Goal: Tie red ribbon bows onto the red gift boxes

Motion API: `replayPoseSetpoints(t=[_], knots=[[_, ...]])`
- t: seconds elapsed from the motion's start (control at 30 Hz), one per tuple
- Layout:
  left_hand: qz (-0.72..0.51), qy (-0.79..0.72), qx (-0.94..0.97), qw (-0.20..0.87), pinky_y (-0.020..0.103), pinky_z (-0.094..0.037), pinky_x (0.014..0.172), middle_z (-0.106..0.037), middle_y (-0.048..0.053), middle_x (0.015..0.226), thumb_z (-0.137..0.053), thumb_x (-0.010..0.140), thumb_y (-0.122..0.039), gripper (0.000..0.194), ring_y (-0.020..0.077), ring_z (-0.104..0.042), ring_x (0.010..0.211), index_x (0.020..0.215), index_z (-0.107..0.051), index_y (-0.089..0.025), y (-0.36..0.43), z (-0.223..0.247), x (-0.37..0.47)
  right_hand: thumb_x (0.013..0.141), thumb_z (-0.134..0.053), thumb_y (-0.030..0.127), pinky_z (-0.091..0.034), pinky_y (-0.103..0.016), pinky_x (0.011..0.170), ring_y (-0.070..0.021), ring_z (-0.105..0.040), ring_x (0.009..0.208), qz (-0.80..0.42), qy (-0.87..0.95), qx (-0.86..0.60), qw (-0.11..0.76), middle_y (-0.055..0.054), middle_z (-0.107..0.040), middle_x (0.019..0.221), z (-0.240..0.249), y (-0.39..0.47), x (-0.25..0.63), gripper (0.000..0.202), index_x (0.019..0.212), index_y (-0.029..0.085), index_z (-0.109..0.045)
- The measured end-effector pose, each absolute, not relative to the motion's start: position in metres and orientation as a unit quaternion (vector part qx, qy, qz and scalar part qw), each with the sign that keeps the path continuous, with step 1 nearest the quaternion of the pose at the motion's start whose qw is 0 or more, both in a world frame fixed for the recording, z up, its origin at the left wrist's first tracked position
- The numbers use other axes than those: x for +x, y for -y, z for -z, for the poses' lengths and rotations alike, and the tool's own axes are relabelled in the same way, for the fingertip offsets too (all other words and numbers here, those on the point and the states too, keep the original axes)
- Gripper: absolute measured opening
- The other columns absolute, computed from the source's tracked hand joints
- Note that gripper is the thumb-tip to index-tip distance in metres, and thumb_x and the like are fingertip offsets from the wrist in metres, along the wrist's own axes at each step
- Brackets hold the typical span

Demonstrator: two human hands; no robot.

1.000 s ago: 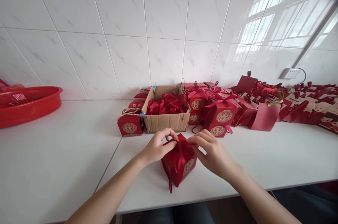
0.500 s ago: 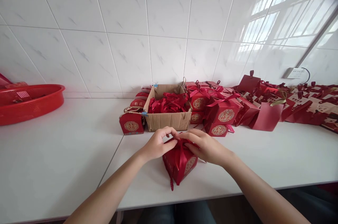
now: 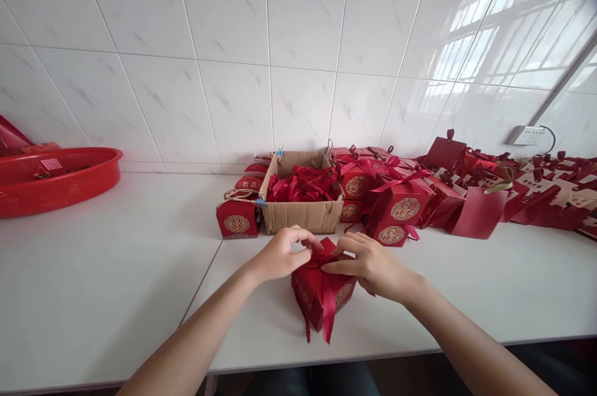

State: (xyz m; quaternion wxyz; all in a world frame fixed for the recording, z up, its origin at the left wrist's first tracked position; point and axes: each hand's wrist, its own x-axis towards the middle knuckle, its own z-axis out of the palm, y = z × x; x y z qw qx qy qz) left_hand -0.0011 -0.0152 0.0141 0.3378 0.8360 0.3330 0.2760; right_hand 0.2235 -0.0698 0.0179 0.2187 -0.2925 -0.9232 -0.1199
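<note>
A small red gift box [image 3: 308,294] with a round gold emblem stands on the table in front of me, one corner toward me. Red ribbon [image 3: 329,309] crosses its top, and one tail hangs down the near corner. My left hand [image 3: 283,254] is at the top's left side, thumb and fingertips curled around the ribbon there. From the right, my right hand [image 3: 368,263] pinches the ribbon between thumb and fingers. The exact hold at the fingertips is partly hidden. A darker cord [image 3: 308,329] dangles at the box's lower left.
Behind the box is a cardboard carton [image 3: 303,217] of red ribbons. Small red boxes with rope handles [image 3: 237,222] flank it on the left, ribboned boxes [image 3: 403,200] on the right. More red boxes [image 3: 480,212] stretch rightward. A red plastic basket [image 3: 60,188] sits far left.
My hands have moved slightly apart over the box top. A ribbon tail now hangs loose and longer down the front, and a red corner of the top shows between my hands.
</note>
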Motion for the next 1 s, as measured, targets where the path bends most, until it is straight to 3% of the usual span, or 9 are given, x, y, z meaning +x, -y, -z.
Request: replayPoseSetpoints(t=[0.17,0.3,0.43,0.6,0.73,1.0], knots=[[-0.268,-0.313,0.848,0.334,0.035,-0.044,0.089,-0.062,0.002,0.087,-0.054,0.079,-0.020,0.009,0.0200,-0.054,0.094,0.078,-0.062,-0.020,0.016,-0.013,0.004,0.094,-0.045,0.011,-0.039,-0.028,0.064,-0.0150,-0.053,0.075,0.128,0.921,-0.286,0.231,-0.005,-0.061,0.082,-0.014,0.068,0.222,0.034,0.106,0.029,-0.070],[-0.259,-0.293,0.851,0.350,0.036,-0.040,0.099,-0.061,0.005,0.107,-0.055,0.085,-0.030,0.013,0.0207,-0.051,0.111,0.078,-0.059,-0.020,0.018,-0.013,0.006,0.093,-0.043,0.008,-0.041,-0.029,0.067,-0.0160,-0.053,0.076,0.110,0.922,-0.286,0.235,-0.005,-0.064,0.087,-0.015,0.068,0.222,0.038,0.107,0.031,-0.070],[-0.236,-0.280,0.842,0.396,0.038,-0.033,0.107,-0.053,0.007,0.131,-0.054,0.087,-0.031,0.012,0.0211,-0.041,0.129,0.084,-0.062,-0.021,0.019,-0.013,0.005,0.093,-0.043,0.009,-0.041,-0.030,0.068,-0.0169,-0.053,0.078,0.113,0.922,-0.283,0.237,-0.005,-0.063,0.085,-0.015,0.068,0.221,0.038,0.109,0.032,-0.070],[-0.241,-0.258,0.825,0.440,0.040,-0.034,0.107,-0.054,0.008,0.131,-0.057,0.084,-0.027,0.012,0.0226,-0.040,0.131,0.074,-0.056,-0.020,0.016,-0.011,0.002,0.093,-0.043,0.010,-0.040,-0.029,0.068,-0.0164,-0.053,0.079,0.115,0.923,-0.286,0.229,-0.005,-0.061,0.082,-0.014,0.068,0.221,0.037,0.106,0.031,-0.071],[-0.251,-0.272,0.816,0.444,0.042,-0.032,0.108,-0.055,0.006,0.131,-0.053,0.087,-0.032,0.011,0.0236,-0.042,0.128,0.084,-0.058,-0.022,0.016,-0.014,0.000,0.092,-0.046,0.010,-0.041,-0.029,0.068,-0.0164,-0.054,0.080,0.115,0.925,-0.284,0.226,-0.005,-0.062,0.087,-0.013,0.068,0.222,0.035,0.106,0.031,-0.070],[-0.252,-0.284,0.826,0.416,0.045,-0.024,0.112,-0.054,0.003,0.133,-0.051,0.075,-0.013,0.009,0.0247,-0.035,0.133,0.077,-0.054,-0.022,0.014,-0.016,-0.006,0.091,-0.049,0.011,-0.040,-0.029,0.067,-0.0165,-0.053,0.078,0.114,0.924,-0.280,0.233,-0.005,-0.063,0.087,-0.011,0.067,0.221,0.033,0.107,0.031,-0.070]])
